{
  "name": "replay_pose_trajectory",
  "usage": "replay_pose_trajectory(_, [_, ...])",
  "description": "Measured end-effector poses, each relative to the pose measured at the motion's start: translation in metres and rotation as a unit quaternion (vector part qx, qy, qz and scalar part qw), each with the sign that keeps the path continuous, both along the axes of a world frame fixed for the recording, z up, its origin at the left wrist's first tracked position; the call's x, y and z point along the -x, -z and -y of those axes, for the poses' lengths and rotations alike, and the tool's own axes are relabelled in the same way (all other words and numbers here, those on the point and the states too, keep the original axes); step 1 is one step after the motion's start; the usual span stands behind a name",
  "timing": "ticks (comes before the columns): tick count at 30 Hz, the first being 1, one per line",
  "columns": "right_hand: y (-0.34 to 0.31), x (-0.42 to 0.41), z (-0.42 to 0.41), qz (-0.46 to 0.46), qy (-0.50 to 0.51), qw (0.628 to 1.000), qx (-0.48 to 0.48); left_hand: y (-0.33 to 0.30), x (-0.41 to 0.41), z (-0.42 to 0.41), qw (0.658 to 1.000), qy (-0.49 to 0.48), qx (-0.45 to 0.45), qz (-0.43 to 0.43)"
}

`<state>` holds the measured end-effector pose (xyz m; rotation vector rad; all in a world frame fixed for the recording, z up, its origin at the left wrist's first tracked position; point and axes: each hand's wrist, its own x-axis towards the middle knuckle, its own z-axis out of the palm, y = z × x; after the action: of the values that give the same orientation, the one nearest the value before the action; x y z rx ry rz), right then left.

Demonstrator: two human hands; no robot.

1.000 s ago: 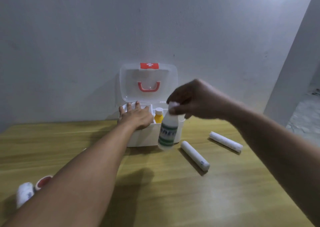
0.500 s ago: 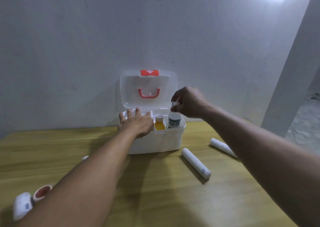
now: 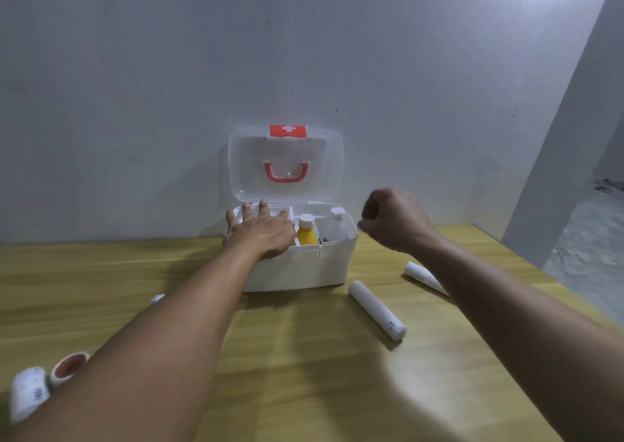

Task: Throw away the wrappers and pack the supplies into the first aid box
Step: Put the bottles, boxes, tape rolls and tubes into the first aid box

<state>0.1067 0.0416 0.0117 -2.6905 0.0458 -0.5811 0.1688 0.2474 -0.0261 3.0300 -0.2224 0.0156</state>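
The white first aid box [image 3: 304,269] stands against the wall, its clear lid [image 3: 287,164] upright. Inside stand a yellow bottle [image 3: 306,232] and a white bottle [image 3: 335,227]. My left hand [image 3: 260,232] lies flat on the box's left rim, fingers spread. My right hand [image 3: 395,220] hovers just right of the box, fingers curled shut with nothing in them. On the table lie a white bandage roll [image 3: 376,310] in front of the box and another roll [image 3: 423,276] partly behind my right arm.
The wooden table [image 3: 304,357] carries a tape roll [image 3: 69,367] and a white roll [image 3: 28,391] at the near left, plus a small white item [image 3: 157,298] beside my left forearm. The table's right edge drops to a grey floor.
My right hand set the white bottle down into the box's right compartment, let it go and drew back to the right. My left hand stayed on the box rim.
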Motion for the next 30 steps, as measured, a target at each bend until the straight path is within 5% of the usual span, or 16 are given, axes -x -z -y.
replay_pose_trajectory(3, [0.017,0.021,-0.009,-0.203,-0.013,0.979,0.029,-0.001,0.0,0.0,1.0,-0.004,0.0,-0.002])
replay_pose_trajectory(6, [0.036,0.03,-0.016,-0.27,-0.026,0.96,0.075,0.0,0.0,0.0,1.0,-0.002,-0.003,-0.001])
replay_pose_trajectory(13, [0.038,0.018,0.029,-0.191,0.048,0.962,0.188,0.0,0.0,0.0,1.0,-0.002,-0.011,-0.001])
replay_pose_trajectory(24, [0.036,0.023,0.05,-0.246,0.017,0.951,0.187,0.002,-0.003,0.0,1.0,-0.003,-0.006,0.0])
replay_pose_trajectory(27, [0.016,0.023,0.04,-0.161,0.026,0.976,0.143,0.002,-0.002,0.001,1.0,-0.005,-0.008,0.0])
replay_pose_trajectory(30, [-0.014,0.027,0.02,0.006,0.02,1.0,0.002,0.001,-0.001,0.001,1.0,-0.007,-0.004,-0.004])
